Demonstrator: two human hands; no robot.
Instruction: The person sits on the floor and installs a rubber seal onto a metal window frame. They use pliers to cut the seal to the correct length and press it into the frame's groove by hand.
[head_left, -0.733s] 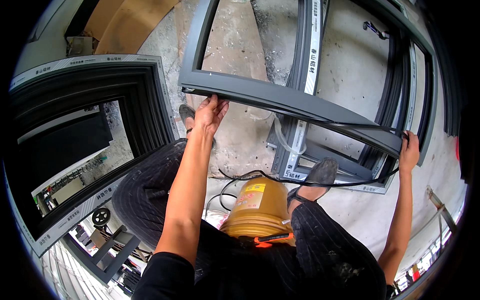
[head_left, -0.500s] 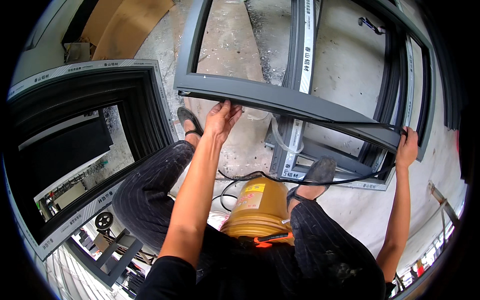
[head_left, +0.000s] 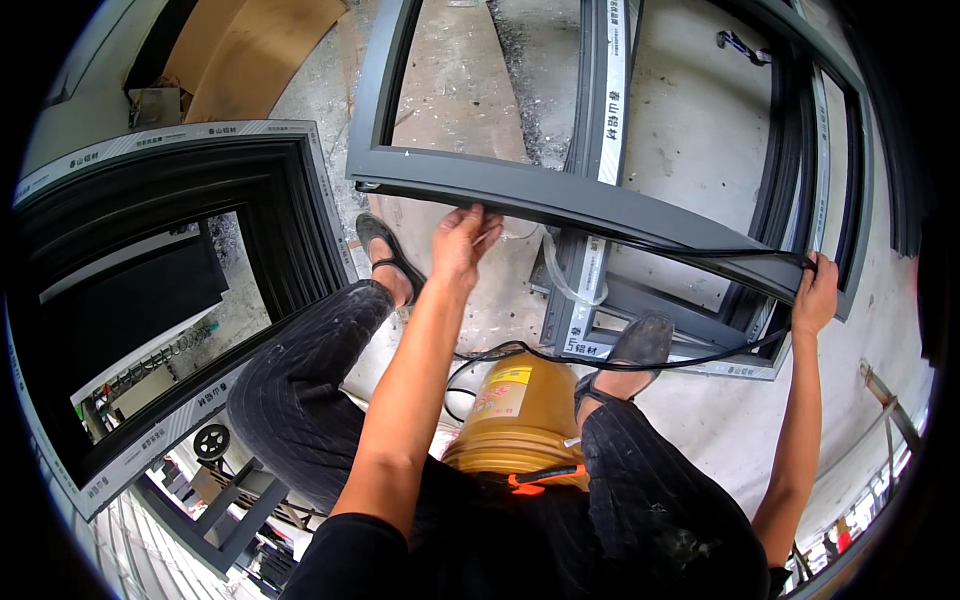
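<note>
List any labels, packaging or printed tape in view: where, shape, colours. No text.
Yellow bucket between the knees: paper label on its side, yellow with red print.
White protective tape strip along the upright grey frame bar, top centre: long, narrow, dark print.
White tape band edging the dark frame at left: thin, printed.
White strip on the lower bar beside the right foot.

Left hand (head_left: pixel 462 240) raised, arm nearly straight, fingers curled upward, palm facing away. Right hand (head_left: pixel 815 298) extended far right, fingers closed in a grip.
</note>
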